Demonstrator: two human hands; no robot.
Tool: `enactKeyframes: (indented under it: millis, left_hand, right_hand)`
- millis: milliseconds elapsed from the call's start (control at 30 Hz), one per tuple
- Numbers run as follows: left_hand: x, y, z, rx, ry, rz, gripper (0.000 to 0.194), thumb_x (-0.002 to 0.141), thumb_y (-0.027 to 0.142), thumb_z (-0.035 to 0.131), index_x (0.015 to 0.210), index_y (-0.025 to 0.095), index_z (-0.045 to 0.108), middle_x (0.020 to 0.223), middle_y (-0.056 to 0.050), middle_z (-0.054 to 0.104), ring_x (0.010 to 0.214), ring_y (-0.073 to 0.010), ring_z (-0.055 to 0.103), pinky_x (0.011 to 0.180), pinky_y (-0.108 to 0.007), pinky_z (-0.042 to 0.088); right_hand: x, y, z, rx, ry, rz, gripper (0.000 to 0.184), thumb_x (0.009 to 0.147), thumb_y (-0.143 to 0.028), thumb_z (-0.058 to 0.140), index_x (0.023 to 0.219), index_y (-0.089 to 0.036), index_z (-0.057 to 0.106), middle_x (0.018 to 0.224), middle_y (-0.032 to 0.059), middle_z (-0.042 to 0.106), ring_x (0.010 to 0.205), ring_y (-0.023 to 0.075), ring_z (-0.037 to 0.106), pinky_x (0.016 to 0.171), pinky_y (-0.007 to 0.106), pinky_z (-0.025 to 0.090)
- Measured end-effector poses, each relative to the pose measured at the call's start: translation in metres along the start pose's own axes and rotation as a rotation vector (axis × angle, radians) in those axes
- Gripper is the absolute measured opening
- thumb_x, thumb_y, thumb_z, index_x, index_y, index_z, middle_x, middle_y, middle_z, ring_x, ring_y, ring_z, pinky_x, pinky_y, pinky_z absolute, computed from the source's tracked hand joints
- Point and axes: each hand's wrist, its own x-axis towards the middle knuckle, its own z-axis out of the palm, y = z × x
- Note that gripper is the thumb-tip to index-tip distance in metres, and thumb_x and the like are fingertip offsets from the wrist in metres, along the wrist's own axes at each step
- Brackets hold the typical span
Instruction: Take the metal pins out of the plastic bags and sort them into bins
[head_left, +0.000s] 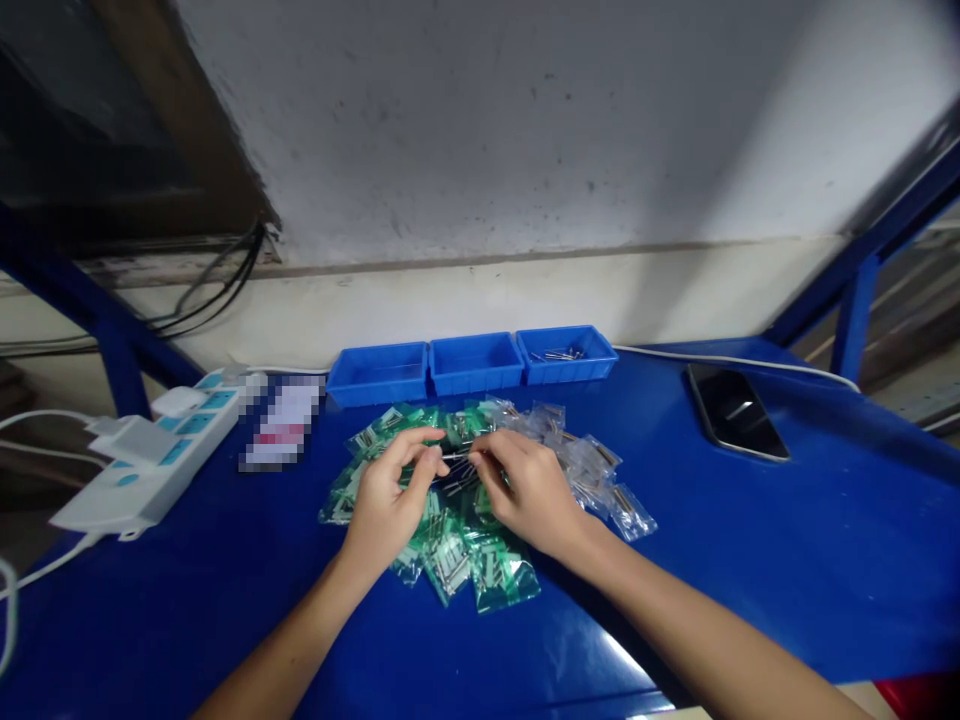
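Observation:
Over the pile's middle, my left hand [394,490] has its thumb and fingertips curled together at one end of a thin metal rod [454,457]. My right hand [529,487] pinches the same rod's other end between thumb and fingers. Several similar loose rods [461,482] lie beneath, partly hidden by my hands; their exact kind is too small to tell. Around them spread green-tinted plastic packets [502,575] with thin metal pieces inside. Clear plastic packets [630,510] holding similar pieces lie on the right side of the pile.
Three blue trays [379,373] line the wall side of the blue table [750,570]; the right one contains small metal pieces [562,354]. A power strip [161,460] with plugs and cables sits left, beside a blurred-out item [285,425]. A phone [735,410] lies right.

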Motion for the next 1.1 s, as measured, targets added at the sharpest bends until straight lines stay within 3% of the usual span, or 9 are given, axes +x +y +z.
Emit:
enactKeyframes:
  millis: [200, 333, 467, 533, 733, 1000, 1100]
  left_hand:
    - [0.004, 0.005, -0.004, 0.207, 0.016, 0.215, 0.014, 0.087, 0.028, 0.052, 0.089, 0.019, 0.062, 0.084, -0.003, 0.062, 0.074, -0.0152, 0.058, 0.067, -0.027, 0.047]
    - [0.004, 0.007, -0.004, 0.243, -0.01, 0.264, 0.013, 0.089, 0.025, 0.048, 0.087, 0.019, 0.059, 0.081, -0.001, 0.06, 0.071, -0.0135, 0.057, 0.066, -0.025, 0.045]
    - [0.002, 0.01, 0.0, 0.272, 0.017, 0.205, 0.017, 0.09, 0.024, 0.045, 0.078, 0.018, 0.056, 0.072, 0.0, 0.06, 0.067, -0.0136, 0.058, 0.064, -0.024, 0.044]
    - [0.0, 0.012, 0.003, 0.252, 0.016, 0.144, 0.02, 0.089, 0.023, 0.043, 0.073, 0.018, 0.053, 0.065, 0.001, 0.057, 0.061, -0.0131, 0.056, 0.06, -0.024, 0.043]
    - [-0.005, 0.012, 0.01, 0.099, -0.013, -0.005, 0.01, 0.082, 0.018, 0.043, 0.076, 0.018, 0.052, 0.066, 0.001, 0.059, 0.06, -0.0138, 0.057, 0.056, -0.024, 0.045]
    - [-0.009, 0.006, 0.011, -0.032, -0.056, -0.129, 0.012, 0.079, 0.017, 0.04, 0.08, 0.018, 0.053, 0.065, 0.002, 0.056, 0.06, -0.0136, 0.056, 0.052, -0.022, 0.044]
    - [-0.01, 0.007, 0.01, -0.043, -0.067, -0.096, 0.009, 0.08, 0.019, 0.042, 0.077, 0.019, 0.05, 0.061, 0.002, 0.052, 0.057, -0.0132, 0.054, 0.05, -0.021, 0.041]
  right_hand:
    - [0.001, -0.003, -0.004, 0.003, 0.017, -0.005, 0.018, 0.092, -0.023, 0.039, 0.088, -0.017, 0.055, 0.076, 0.0041, 0.06, 0.065, 0.0139, 0.054, 0.06, 0.026, 0.04]
    - [0.001, -0.004, -0.004, -0.001, 0.011, -0.017, 0.018, 0.092, -0.023, 0.039, 0.087, -0.017, 0.055, 0.073, 0.0032, 0.06, 0.063, 0.0136, 0.054, 0.06, 0.026, 0.04]
    - [0.0, -0.008, -0.006, -0.014, 0.008, -0.051, 0.021, 0.091, -0.031, 0.042, 0.098, -0.016, 0.055, 0.084, 0.0068, 0.06, 0.074, 0.0173, 0.056, 0.065, 0.03, 0.044]
    - [0.0, -0.014, -0.009, -0.033, 0.006, -0.116, 0.036, 0.087, -0.037, 0.048, 0.113, -0.014, 0.05, 0.1, 0.012, 0.057, 0.089, 0.0225, 0.054, 0.073, 0.035, 0.046]
    - [-0.004, -0.03, -0.008, -0.043, -0.152, -0.378, 0.065, 0.078, -0.048, 0.054, 0.132, -0.017, 0.038, 0.127, 0.0153, 0.045, 0.122, 0.0325, 0.035, 0.094, 0.05, 0.037]
    - [-0.007, -0.029, 0.003, -0.135, -0.08, -0.501, 0.041, 0.084, -0.027, 0.044, 0.124, -0.019, 0.05, 0.116, 0.0107, 0.059, 0.122, 0.0304, 0.039, 0.081, 0.042, 0.042]
    - [-0.004, -0.025, 0.0, -0.116, -0.017, -0.525, 0.036, 0.083, -0.015, 0.042, 0.117, -0.018, 0.055, 0.116, 0.0082, 0.061, 0.122, 0.026, 0.043, 0.08, 0.039, 0.044]
